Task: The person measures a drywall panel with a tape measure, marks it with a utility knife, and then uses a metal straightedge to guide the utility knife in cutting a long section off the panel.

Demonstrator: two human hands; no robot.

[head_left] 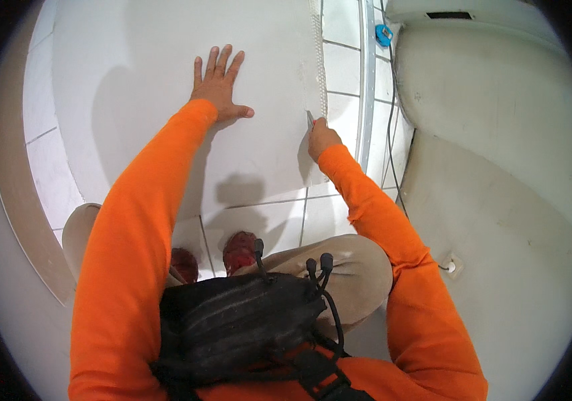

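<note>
Below me a large white board (165,80) lies flat on a floor of white tiles (342,67), covering most of the upper left of the view; its right edge is ragged and runs down toward my right hand. To the right stands a broad pale wall surface (499,134), smudged in places, with a small white socket (451,266) low on it and a thin dark cable (390,134) trailing down beside it. Along the left a long tan strip (22,214) curves beside the board. A pale metal rail (366,80) lies on the tiles just right of the board's edge, and a small blue object (383,33) sits near its far end. I am crouched, with beige trousers, reddish shoes (239,248) on the tiles, and a black pack (239,327) strapped at my chest. Both arms are in orange sleeves. My left hand (218,87) is spread wide open, palm pressed flat on the board, holding nothing. My right hand (321,137) is closed in a fist around a small knife (310,119), whose grey blade tip meets the board's right edge. The two hands are well apart across the board.
</note>
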